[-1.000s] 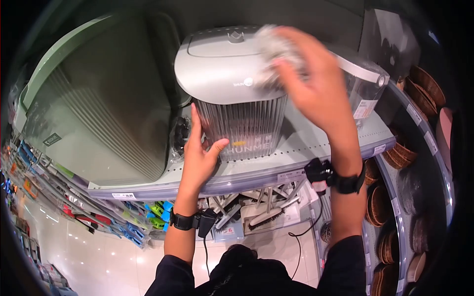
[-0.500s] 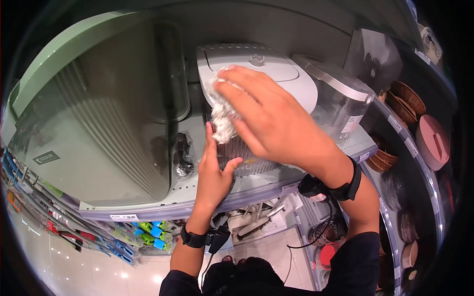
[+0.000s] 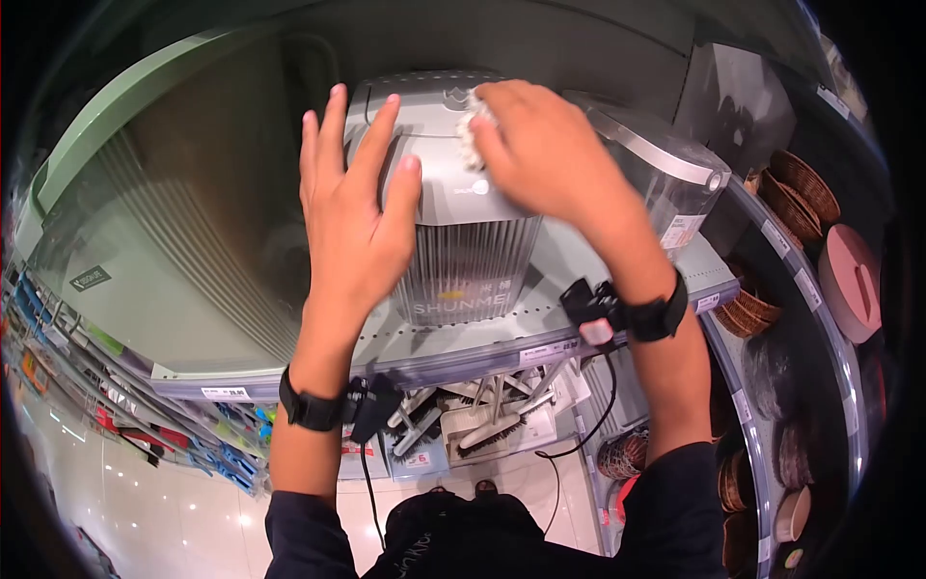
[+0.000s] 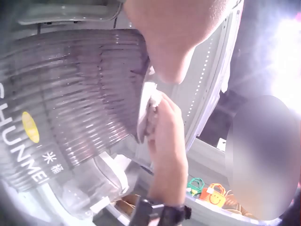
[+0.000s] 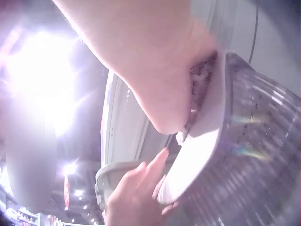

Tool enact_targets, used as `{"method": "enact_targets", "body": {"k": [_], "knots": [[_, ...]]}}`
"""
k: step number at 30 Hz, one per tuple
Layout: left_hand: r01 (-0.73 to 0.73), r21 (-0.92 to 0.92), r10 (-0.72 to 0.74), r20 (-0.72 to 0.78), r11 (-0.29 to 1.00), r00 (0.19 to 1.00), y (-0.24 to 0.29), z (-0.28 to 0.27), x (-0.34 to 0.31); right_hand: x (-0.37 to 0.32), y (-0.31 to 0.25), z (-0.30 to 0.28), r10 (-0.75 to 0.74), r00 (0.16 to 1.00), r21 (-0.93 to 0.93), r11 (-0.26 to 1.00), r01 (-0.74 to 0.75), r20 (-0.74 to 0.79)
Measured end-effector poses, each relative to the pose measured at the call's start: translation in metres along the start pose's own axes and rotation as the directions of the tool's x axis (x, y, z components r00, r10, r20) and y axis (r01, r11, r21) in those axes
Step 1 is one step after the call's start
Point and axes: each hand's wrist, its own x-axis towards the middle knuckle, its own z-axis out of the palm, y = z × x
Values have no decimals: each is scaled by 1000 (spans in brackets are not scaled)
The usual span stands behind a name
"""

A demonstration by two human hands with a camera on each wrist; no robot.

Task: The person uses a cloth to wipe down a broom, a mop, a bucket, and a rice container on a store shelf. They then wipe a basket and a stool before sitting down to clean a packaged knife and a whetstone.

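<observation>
A clear ribbed rice bin (image 3: 468, 265) with a grey lid (image 3: 434, 188) stands on the shelf, its "SHUNMEI" lettering facing the person. My right hand (image 3: 559, 150) grips a crumpled whitish cloth (image 3: 470, 145) against the right part of the lid top, close to the small raised tab. Fingers spread and straight, my left hand (image 3: 357, 227) is at the lid's left end, overlapping its edge in the head view. In the right wrist view, the cloth (image 5: 202, 84) shows between the right palm and the pale lid (image 5: 197, 160). The right fingertips are partly hidden.
Left of the rice bin is a large green-rimmed bin (image 3: 183, 241). A clear container with a light handle (image 3: 666, 154) stands to the right. The shelf's front edge (image 3: 463, 362) runs below, with brushes (image 3: 492, 425) underneath. Wicker baskets (image 3: 801, 193) fill shelves at right.
My left hand has risen from the bin's side to the lid's left end, fingers spreading. The right hand with the cloth swept to the lid's left front, then back right and up.
</observation>
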Motion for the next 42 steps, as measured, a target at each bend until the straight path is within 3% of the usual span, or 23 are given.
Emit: {"method": "enact_targets", "body": {"k": [2, 4, 8, 14, 16, 17, 18, 20, 26, 28, 30, 32, 33, 36, 37, 40, 42], "knots": [[-45, 63, 43, 28, 997, 999, -6, 14, 6, -13, -9, -7, -33, 999, 37, 999, 34, -38], [-72, 123, 75, -18, 990, 997, -4, 17, 6, -19, -2, -14, -106, 989, 238, 963, 127, -100], [-126, 98, 130, -39, 987, 991, -8, 17, 4, -1, 27, -30, -40, 983, 414, 909, -38, 178], [-138, 40, 141, -81, 990, 987, -9, 21, 2, 40, 55, 7, -107, 971, 302, 952, 40, 211], [-144, 33, 146, -82, 989, 986, -9, 21, 2, 53, 49, 13, 79, 927, 323, 923, -207, 366], [-144, 36, 147, -82, 989, 986, -9, 20, 2, 58, 44, 14, 41, 925, 346, 920, -182, 377], [-138, 56, 142, -72, 989, 987, -8, 20, 2, 59, 37, 16, 41, 926, 348, 920, -182, 376], [-132, 75, 137, -61, 988, 989, -8, 20, 1, 55, 26, 19, -187, 958, 347, 932, 103, 219], [-150, 60, 153, -44, 987, 987, -10, 18, 2, 53, 51, 27, -161, 954, 329, 942, 72, 252], [-144, 58, 147, -40, 988, 988, -8, 18, 3, 49, 53, 16, -44, 931, 332, 939, -85, 363], [-141, 57, 144, -40, 988, 989, -9, 18, 3, 42, 61, 7, -38, 930, 329, 940, -90, 365], [-141, 54, 143, -37, 989, 989, -9, 17, 1, 34, 70, -1, -76, 933, 378, 923, -67, 352], [-131, 55, 133, -35, 990, 990, -9, 18, 1, 28, 71, -5, -61, 929, 470, 874, -127, 365], [-131, 48, 134, -58, 990, 989, -10, 20, 0, 3, 55, -23, -116, 959, 498, 867, -29, 258], [-136, 39, 138, -75, 990, 988, -10, 20, 0, -3, 48, -24, -159, 979, 490, 868, 77, 129], [-112, 34, 115, -73, 993, 991, -8, 21, -1, -7, 45, -31, -189, 973, 494, 864, 100, 134], [-121, 48, 123, -39, 991, 992, -7, 19, -6, -9, 51, -33, -120, 976, 465, 885, 22, 180]]}}
